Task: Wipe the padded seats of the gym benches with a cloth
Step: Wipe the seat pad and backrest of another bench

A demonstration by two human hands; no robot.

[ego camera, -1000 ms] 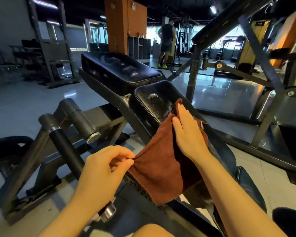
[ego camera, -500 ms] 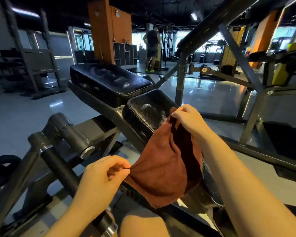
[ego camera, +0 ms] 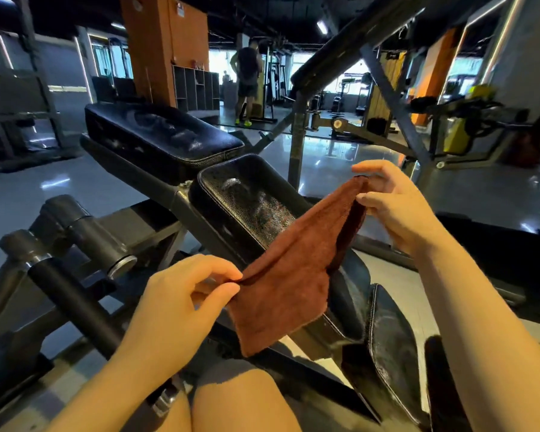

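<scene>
A rust-brown cloth (ego camera: 289, 275) hangs stretched between my hands above the bench. My left hand (ego camera: 181, 304) pinches its near left corner between thumb and fingers. My right hand (ego camera: 390, 207) pinches the far upper corner, lifted off the pad. Below the cloth lies the black padded seat (ego camera: 247, 198) of the bench, tilted and shiny with wear. A larger black back pad (ego camera: 156, 135) sits beyond it, higher up. A further narrow black pad (ego camera: 390, 344) shows at the lower right.
Grey steel frame tubes and a black roller bar (ego camera: 75, 294) stand left of the bench. A slanted rack beam (ego camera: 356, 35) crosses overhead on the right. A person (ego camera: 247, 76) stands far off by other machines. My knee (ego camera: 240, 400) is at the bottom.
My right hand lifted off the seat pad and moved up and right, now pinching the cloth's far corner. The cloth came off the pad and stretched out between both hands.
</scene>
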